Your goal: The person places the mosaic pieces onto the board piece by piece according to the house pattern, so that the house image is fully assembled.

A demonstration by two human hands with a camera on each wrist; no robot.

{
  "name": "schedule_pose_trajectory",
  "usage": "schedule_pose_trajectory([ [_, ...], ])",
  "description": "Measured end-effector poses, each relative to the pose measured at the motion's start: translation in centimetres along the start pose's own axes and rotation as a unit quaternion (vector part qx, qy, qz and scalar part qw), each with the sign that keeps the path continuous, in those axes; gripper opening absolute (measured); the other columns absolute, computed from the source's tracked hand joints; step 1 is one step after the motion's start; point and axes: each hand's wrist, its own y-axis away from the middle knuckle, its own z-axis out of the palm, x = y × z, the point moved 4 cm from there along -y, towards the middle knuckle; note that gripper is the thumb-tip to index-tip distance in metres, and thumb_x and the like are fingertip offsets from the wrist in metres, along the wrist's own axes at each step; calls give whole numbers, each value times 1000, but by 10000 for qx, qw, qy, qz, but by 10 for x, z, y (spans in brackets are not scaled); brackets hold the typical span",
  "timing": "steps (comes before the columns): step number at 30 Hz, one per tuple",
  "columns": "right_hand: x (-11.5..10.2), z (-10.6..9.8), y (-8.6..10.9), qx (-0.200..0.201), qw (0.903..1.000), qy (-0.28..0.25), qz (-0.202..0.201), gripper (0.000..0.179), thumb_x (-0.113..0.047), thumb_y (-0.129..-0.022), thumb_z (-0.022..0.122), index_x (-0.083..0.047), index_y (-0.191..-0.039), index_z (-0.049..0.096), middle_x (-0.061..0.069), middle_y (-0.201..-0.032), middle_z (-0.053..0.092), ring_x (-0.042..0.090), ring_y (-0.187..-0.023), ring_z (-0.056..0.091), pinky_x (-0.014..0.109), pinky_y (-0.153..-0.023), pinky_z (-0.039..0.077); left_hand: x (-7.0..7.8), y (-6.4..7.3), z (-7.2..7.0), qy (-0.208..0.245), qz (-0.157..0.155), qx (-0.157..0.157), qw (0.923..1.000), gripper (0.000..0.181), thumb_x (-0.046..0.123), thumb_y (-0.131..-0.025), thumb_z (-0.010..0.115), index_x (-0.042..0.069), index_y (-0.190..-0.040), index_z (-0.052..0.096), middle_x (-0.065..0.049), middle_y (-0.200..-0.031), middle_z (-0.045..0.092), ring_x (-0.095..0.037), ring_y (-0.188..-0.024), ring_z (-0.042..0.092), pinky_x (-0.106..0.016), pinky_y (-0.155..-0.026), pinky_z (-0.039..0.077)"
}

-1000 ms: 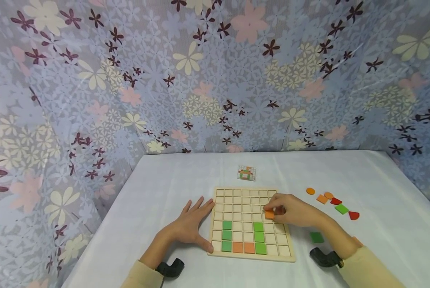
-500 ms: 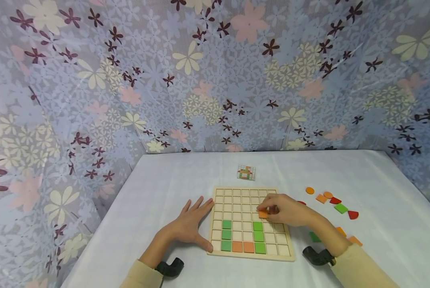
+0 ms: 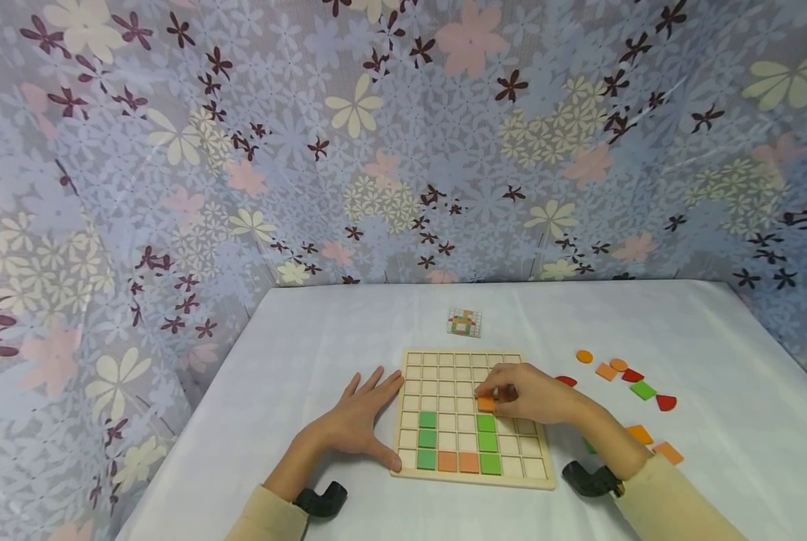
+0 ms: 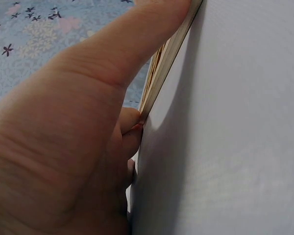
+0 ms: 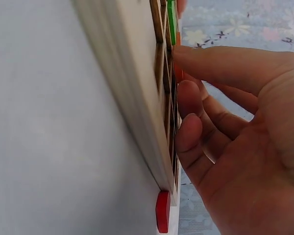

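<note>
Your right hand (image 3: pixel 533 392) pinches the orange square tile (image 3: pixel 486 404) at the wooden grid board (image 3: pixel 471 480), just beyond the light-green tiles (image 3: pixel 488 442); align it squarely before pressing. Your left hand (image 3: pixel 353 424), fingers spread, touches the board's left edge: brace lightly, so nothing skews.

You are at a curtained tabletop booth; whether it stands in a home, lab or office cannot be told. Around your fingers (image 3: pixel 385 392) spreads a table (image 3: pixel 309 323) draped in white cloth. Well beyond them, and out to their left and right, hangs blue-grey fabric (image 3: pixel 376 143) printed with cream, pink and maroon flowers, closing off the view. Black wrist-worn devices (image 3: pixel 322 500) sit behind your fingers.
</note>
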Motion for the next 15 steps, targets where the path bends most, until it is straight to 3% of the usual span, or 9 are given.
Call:
schedule_pose_trajectory([
  [15,-3,0,0,144,9998,7,119,31,-11,-86,73,-14,-116,69,-7,-103,65,15,-80,56,26,-67,49,0,0,0,5,20,37,10000,138,88,-48,65,19,-156,13,7,-160,9,-22,-146,-3,-51,-114,-5],
])
